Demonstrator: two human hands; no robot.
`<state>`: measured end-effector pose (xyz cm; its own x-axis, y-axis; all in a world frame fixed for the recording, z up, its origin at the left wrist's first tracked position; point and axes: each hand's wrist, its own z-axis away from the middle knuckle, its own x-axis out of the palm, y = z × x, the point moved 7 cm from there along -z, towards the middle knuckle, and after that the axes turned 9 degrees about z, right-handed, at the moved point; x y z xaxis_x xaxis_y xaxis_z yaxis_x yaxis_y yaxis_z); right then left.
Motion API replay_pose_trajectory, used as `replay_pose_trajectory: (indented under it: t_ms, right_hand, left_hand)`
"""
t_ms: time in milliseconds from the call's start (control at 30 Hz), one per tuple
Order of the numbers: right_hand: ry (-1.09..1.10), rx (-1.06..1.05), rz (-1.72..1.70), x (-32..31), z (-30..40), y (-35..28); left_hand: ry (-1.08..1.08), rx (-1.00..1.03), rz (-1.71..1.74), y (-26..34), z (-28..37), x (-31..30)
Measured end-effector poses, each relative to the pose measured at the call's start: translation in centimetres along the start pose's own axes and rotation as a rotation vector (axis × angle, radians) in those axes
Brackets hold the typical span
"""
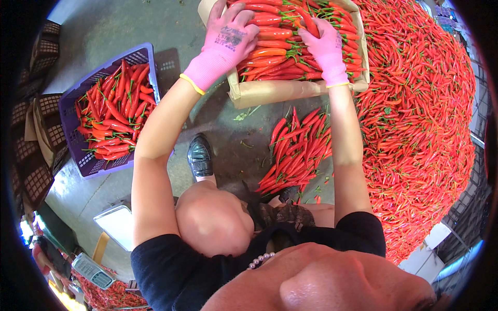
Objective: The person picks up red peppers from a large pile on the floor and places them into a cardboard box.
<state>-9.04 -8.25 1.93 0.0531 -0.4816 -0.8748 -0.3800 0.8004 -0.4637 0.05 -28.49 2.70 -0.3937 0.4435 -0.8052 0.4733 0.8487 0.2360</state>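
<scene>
A paper-lined box [249,93] stands in front of me, filled with red chili peppers [272,44] laid side by side in rows. Some of the peppers are more orange, and green stems meet along the middle. My left hand [230,37], in a pink knit glove with a yellow cuff edge, rests over the box's left side with its fingers apart against the pepper tips. My right hand [325,44], gloved the same way, grips a red chili pepper [308,19] between thumb and fingers above the rows.
To the right spreads a large heap of red chilies [420,128]. A smaller chili pile [297,151] lies on the floor between box and body. At left sits a purple plastic crate [72,116] holding chilies. Stacked dark crates [39,151] and a scale [93,270] stand farther left.
</scene>
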Motion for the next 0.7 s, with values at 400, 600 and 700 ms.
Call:
replay_pose_trajectory:
  t_ms: [400,600,700]
  right_hand:
    - [-0.117,-0.022,-0.034,1.6,-0.4,-0.2]
    - [-0.390,0.160,-0.271,2.1,-0.7,1.7]
    - [-0.374,0.197,-0.190,2.3,-1.0,1.9]
  left_hand:
    - [-0.045,-0.117,0.041,-1.9,1.4,0.9]
    - [0.196,-0.232,0.285,-4.2,4.7,-1.7]
    - [0.292,-0.216,0.313,-4.4,5.4,-2.5]
